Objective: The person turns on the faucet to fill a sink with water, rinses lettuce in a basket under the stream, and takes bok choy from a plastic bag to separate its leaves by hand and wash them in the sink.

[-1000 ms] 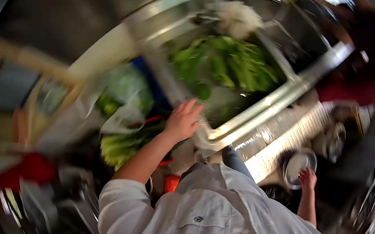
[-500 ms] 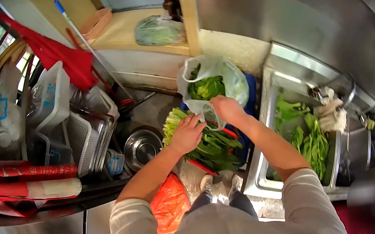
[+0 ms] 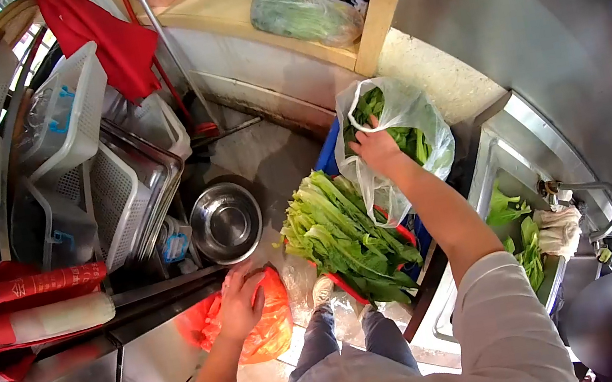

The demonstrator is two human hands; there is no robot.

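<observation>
My right hand (image 3: 378, 150) reaches into the mouth of a clear plastic bag (image 3: 429, 115), against dark leafy greens (image 3: 413, 142). Its visible fingers are apart; some fingertips are hard to make out among the leaves. Just in front of the bag, a heap of long-leafed lettuce (image 3: 341, 230) lies on a red-edged basket (image 3: 349, 287), mostly covered by the leaves. My left hand (image 3: 240, 302) is open and holds nothing, over an orange-red plastic bag (image 3: 273, 322) at lower left of the lettuce.
A steel bowl (image 3: 226, 223) sits on the floor, left of the lettuce. White baskets (image 3: 116, 194) and trays crowd the left side. At right, a steel sink (image 3: 483, 161) holds more greens below a tap (image 3: 605, 189). A bagged vegetable (image 3: 302, 12) rests on the wooden shelf.
My left hand has left the lettuce and moved down-left over the orange-red bag. My right hand has gone from the plastic bag's edge into its mouth. The view has shifted.
</observation>
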